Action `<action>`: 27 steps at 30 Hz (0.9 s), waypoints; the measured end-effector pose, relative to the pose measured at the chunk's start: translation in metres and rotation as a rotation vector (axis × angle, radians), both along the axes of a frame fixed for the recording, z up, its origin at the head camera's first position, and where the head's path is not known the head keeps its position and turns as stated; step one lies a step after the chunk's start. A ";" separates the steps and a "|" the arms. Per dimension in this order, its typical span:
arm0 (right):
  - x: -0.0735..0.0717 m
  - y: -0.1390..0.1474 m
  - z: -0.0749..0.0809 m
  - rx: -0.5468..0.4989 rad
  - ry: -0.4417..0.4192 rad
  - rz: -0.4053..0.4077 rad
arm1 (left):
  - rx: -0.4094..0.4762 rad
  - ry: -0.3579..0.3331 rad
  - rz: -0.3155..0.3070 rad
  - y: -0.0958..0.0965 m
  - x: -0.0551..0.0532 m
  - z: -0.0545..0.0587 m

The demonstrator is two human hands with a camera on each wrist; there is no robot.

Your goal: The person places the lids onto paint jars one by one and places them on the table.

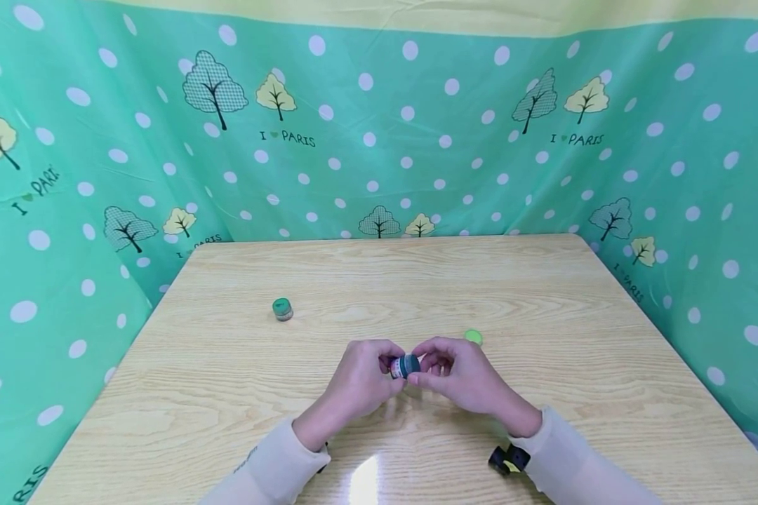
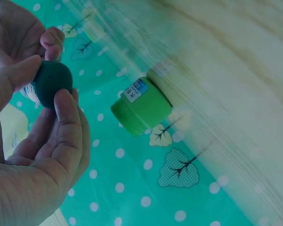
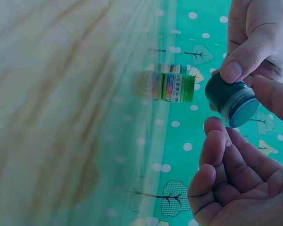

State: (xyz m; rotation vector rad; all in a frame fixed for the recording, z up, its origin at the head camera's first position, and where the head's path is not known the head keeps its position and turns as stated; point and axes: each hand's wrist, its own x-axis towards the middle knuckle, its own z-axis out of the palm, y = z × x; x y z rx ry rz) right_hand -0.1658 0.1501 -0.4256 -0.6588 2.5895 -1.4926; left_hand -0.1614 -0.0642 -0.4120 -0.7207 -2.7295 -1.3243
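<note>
Fingers of the left hand (image 1: 361,373) pinch a dark-green, cylindrical, plastic-looking jar (image 1: 406,365); those of the right hand (image 1: 464,375) curve loosely; hard twisting could wrench it free.

In front of you, the pale wood-grain counter (image 1: 480,280) carries a small green-lidded jar (image 1: 282,309) left of the middle and, well apart to its right, a light green jar (image 1: 474,337), whose white-and-blue label (image 2: 135,90) you can see from the left wrist. Beyond the far edge and both sides you have a teal-green cloth (image 1: 417,168) with pale dots, printed trees (image 1: 212,84) and "PARIS" lettering (image 1: 298,139), topped by a yellow band (image 1: 354,14).
</note>
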 end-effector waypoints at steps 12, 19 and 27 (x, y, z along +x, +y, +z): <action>0.001 0.003 0.002 0.002 0.067 0.033 | 0.008 -0.018 -0.010 0.000 0.001 0.000; 0.001 0.003 0.001 0.011 0.071 0.042 | 0.017 -0.013 -0.023 0.001 0.001 0.000; 0.001 0.003 0.001 0.032 0.069 0.044 | 0.021 -0.011 -0.022 0.002 0.002 0.000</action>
